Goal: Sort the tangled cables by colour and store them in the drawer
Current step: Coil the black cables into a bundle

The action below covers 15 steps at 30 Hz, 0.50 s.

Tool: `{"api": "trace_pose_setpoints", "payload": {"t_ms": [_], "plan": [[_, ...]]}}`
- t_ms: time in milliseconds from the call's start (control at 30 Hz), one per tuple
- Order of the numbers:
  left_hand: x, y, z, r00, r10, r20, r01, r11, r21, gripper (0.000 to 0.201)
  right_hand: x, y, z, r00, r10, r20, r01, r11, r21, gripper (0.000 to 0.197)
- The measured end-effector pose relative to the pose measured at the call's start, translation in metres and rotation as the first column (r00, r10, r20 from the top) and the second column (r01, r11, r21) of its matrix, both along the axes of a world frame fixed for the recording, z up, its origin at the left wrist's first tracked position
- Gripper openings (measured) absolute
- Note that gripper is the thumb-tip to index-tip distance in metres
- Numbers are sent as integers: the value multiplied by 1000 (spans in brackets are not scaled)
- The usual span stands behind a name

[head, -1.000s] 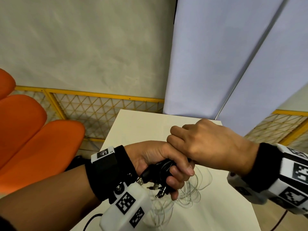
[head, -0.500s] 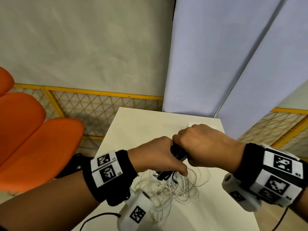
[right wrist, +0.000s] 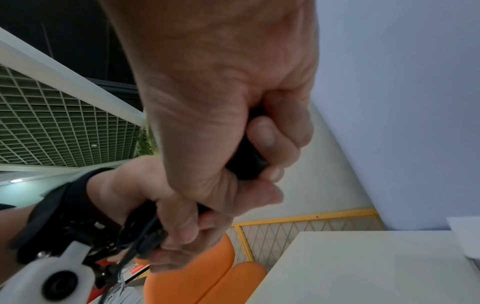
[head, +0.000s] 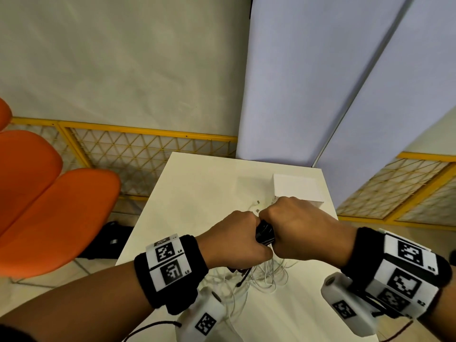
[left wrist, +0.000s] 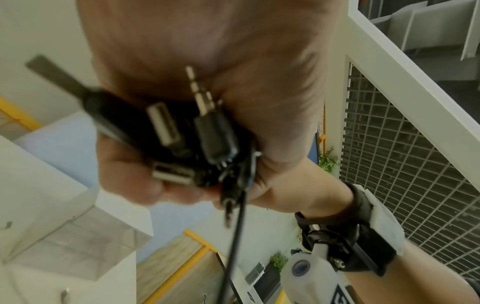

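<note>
1. the black cable bundle [head: 265,235] is sitting between the two fists, above the desk [head: 197,193]; its usb and jack plugs [left wrist: 207,123] are sticking out of the bottom of the left grip.
2. the left hand [head: 237,243] is curling tight around the black bundle, and the right hand [head: 298,230] is clamping on the same bundle, the two grips touching.
3. the white cables [head: 266,280] are lying in a loose tangle on the desk just below both grips.
4. judging progress: the black ones are looking gathered, but the white ones are not yet sorted and nothing is stored yet.
5. a white box [head: 298,191], possibly the drawer unit, is standing just beyond the right grip; whether it is open i cannot tell.
</note>
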<state>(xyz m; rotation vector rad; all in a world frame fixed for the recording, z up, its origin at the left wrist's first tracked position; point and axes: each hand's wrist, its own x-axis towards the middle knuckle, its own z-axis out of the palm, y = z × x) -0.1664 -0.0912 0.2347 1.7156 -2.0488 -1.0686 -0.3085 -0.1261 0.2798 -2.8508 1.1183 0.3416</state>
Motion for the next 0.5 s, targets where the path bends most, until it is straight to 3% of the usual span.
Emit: {"api": "trace_pose_setpoints", "payload": {"t_ms": [133,233,333,400,500], "plan": [[-9,3,-9,999,-38,-32,41,995,93,29,-11,7,-14,1000,-21,0,21,998,52,16],[-15,3,-12,992,-41,-122,62,982,176,18,-19,11,-23,1000,-2,-11,2,1000,-8,18],[-25,4,-14,965,46,-259,28,961,274,8,-27,15,-32,999,43,-20,-45,992,-115,25],[-29,3,-16,942,128,-310,-4,929,370,12,-31,18,-39,997,79,-1,-78,981,-179,25],[-31,4,-19,931,116,-347,83,857,509,22,-39,21,-45,998,64,4,-63,991,-116,30]]}}
